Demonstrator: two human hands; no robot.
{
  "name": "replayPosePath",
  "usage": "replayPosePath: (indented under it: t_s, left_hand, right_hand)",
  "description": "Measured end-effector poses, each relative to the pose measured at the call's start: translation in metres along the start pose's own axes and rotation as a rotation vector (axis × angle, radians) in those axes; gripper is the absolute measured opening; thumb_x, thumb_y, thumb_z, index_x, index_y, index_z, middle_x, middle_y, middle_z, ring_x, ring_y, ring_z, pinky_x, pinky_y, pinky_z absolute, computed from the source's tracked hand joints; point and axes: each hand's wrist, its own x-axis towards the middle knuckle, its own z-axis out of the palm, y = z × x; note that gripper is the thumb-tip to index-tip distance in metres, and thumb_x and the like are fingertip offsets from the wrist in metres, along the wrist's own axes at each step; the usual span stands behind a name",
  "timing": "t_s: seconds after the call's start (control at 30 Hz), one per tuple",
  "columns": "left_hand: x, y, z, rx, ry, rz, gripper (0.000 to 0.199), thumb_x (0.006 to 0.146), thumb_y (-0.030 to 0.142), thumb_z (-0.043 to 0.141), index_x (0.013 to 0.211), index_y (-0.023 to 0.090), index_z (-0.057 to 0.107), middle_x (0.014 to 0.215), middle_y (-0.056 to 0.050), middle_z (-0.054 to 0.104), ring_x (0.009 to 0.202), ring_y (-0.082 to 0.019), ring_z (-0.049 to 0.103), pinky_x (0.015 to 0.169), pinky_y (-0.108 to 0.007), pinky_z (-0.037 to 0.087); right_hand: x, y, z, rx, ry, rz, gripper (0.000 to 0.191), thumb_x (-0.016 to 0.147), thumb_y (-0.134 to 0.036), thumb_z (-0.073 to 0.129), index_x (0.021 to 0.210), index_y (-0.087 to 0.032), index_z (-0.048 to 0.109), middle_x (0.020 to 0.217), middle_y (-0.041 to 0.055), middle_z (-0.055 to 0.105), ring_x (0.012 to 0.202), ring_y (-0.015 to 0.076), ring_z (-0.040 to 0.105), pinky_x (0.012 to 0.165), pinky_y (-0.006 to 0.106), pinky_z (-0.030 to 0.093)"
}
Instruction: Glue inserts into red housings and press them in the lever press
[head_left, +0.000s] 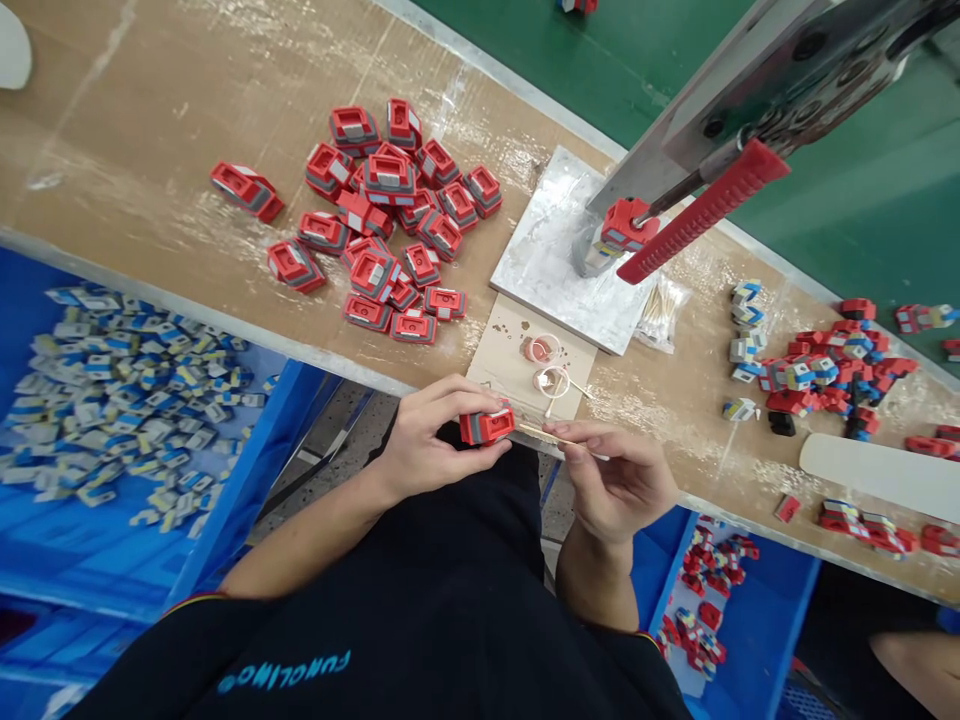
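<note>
Between the thumb and fingers of my left hand [442, 435] is a red and grey plastic toy part [487, 425], held over the bench's near edge. My right hand [619, 470] pinches a thin cotton swab [559, 437], its far end pointing at the red part; whether the tip touches cannot be made out. Just beyond, on a beige card [499, 345], sit two small round cups [541, 348], one with reddish contents and one with white. Another swab [550, 405] leans at the nearer cup. Similar red parts [390, 175] lie heaped on the bench to the left.
A hand press with a red lever [705, 210] stands on a metal plate [551, 215]. Beside it lies a bag of swabs [664, 310]. Red and blue-white pieces [825, 370] cover the right side. Blue bins [217, 510] hold small parts below. Another person's limb [919, 665] shows lower right.
</note>
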Motion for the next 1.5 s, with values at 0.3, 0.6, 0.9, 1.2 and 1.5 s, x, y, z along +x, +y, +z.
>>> replayPosePath:
  t_s: [0.3, 0.6, 0.9, 1.2, 1.5]
  left_hand:
    - [0.000, 0.000, 0.001, 0.056, 0.003, 0.050, 0.027, 0.081, 0.017, 0.090, 0.105, 0.022, 0.080, 0.098, -0.005, 0.082, 0.083, -0.017, 0.079, 0.077, -0.025, 0.066]
    - [0.000, 0.001, -0.001, 0.083, -0.005, 0.066, 0.025, 0.083, 0.015, 0.089, 0.105, 0.018, 0.078, 0.099, -0.006, 0.082, 0.085, -0.016, 0.081, 0.080, -0.023, 0.066]
    - [-0.001, -0.004, 0.002, -0.073, -0.048, 0.048, 0.028, 0.084, 0.019, 0.091, 0.107, 0.018, 0.077, 0.103, -0.011, 0.085, 0.092, -0.020, 0.084, 0.085, -0.028, 0.069]
    - [-0.003, -0.005, 0.006, -0.196, -0.064, 0.019, 0.032, 0.084, 0.019, 0.092, 0.113, 0.019, 0.078, 0.106, -0.012, 0.086, 0.096, -0.023, 0.085, 0.085, -0.031, 0.069]
    - [-0.004, -0.006, 0.006, -0.203, -0.058, 0.021, 0.031, 0.084, 0.019, 0.092, 0.112, 0.018, 0.078, 0.107, -0.013, 0.086, 0.098, -0.023, 0.085, 0.089, -0.031, 0.069]
  right_hand:
    - [-0.002, 0.005, 0.000, -0.114, -0.088, -0.030, 0.019, 0.095, -0.012, 0.077, 0.101, -0.027, 0.068, 0.089, 0.0014, 0.086, 0.075, 0.0225, 0.085, 0.064, 0.034, 0.073]
    - [0.002, 0.002, -0.002, -0.074, -0.119, -0.049, 0.024, 0.092, -0.004, 0.077, 0.102, -0.025, 0.069, 0.090, 0.0015, 0.086, 0.075, 0.0208, 0.085, 0.065, 0.030, 0.072]
    - [0.003, 0.000, 0.005, 0.083, -0.030, 0.008, 0.015, 0.098, -0.015, 0.078, 0.104, -0.024, 0.068, 0.089, 0.0015, 0.085, 0.079, 0.0213, 0.086, 0.071, 0.034, 0.075]
    - [0.004, 0.002, 0.014, 0.231, -0.094, 0.122, 0.010, 0.102, -0.020, 0.075, 0.104, -0.025, 0.066, 0.092, 0.0006, 0.086, 0.083, 0.0226, 0.087, 0.081, 0.043, 0.077]
    - [0.006, 0.000, 0.012, 0.198, -0.140, 0.122, 0.009, 0.103, -0.020, 0.074, 0.104, -0.026, 0.068, 0.092, 0.0008, 0.086, 0.090, 0.0245, 0.088, 0.083, 0.042, 0.077]
